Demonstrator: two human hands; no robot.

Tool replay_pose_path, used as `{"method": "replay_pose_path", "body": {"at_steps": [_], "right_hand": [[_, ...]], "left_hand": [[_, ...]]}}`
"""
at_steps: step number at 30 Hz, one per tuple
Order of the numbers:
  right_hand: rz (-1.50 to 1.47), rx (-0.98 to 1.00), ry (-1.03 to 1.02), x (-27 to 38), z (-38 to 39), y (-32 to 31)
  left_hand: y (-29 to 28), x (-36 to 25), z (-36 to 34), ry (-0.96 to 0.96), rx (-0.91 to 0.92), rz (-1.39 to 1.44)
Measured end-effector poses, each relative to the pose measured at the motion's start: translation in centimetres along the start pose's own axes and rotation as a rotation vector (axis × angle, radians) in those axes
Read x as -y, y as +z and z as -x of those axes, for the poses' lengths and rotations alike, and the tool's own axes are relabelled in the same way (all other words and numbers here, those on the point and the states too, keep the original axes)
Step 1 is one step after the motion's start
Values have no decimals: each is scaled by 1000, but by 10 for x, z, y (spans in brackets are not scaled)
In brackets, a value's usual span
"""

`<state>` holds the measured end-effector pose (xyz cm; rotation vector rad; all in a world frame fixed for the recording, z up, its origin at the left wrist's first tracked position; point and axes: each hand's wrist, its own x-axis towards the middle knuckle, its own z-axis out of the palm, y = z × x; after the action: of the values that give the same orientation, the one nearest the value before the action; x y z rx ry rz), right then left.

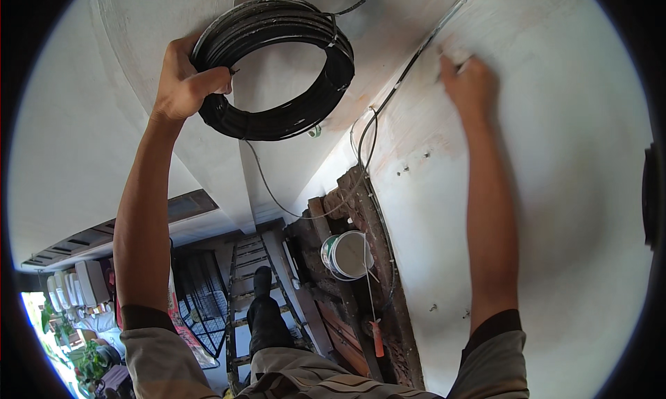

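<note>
My left hand (187,83) is closed round the left side of a large coil of black cable (333,73), held up near the ceiling. The thumb lies on the coil's inner edge. A thin loose wire (267,180) hangs below the coil in a long curve. Against the white wall, my right hand (473,87) is closed, its fingertips bunched and blurred. What they hold, if anything, cannot be made out. Left of that hand, a black cable (409,67) runs slantwise along the corner and loops down toward the dark wooden beam.
A wooden ladder (248,274) stands below, with my leg on it. Beside it a white bucket (349,255) sits by the rough dark beam (388,288). An orange-handled tool (377,338) hangs from a cord. Lower left are plants (90,361) and a black mesh rack (200,295).
</note>
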<state>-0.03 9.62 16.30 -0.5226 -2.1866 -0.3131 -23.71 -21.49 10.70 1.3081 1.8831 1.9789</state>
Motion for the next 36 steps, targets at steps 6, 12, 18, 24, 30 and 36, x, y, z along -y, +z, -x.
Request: {"method": "replay_pose_path", "body": {"at_steps": [6,12,18,24,30,36], "right_hand": [[129,16,109,41,-62,-93],[-269,277,4,44,56,-14],[-126,404,154,15,168,84],[72,246,182,-28,77,46],[-146,-99,153,30,8,-62],[-439,179,395,31,154,0]], "left_hand": [[-2,5,-2,-8,1,-20],[-6,8,-1,3,-4,-79],[-4,5,-1,14,40,7],[-1,1,-2,12,67,11],[-3,5,1,16,-7,-76],[-1,-3,0,27,27,-136]]}}
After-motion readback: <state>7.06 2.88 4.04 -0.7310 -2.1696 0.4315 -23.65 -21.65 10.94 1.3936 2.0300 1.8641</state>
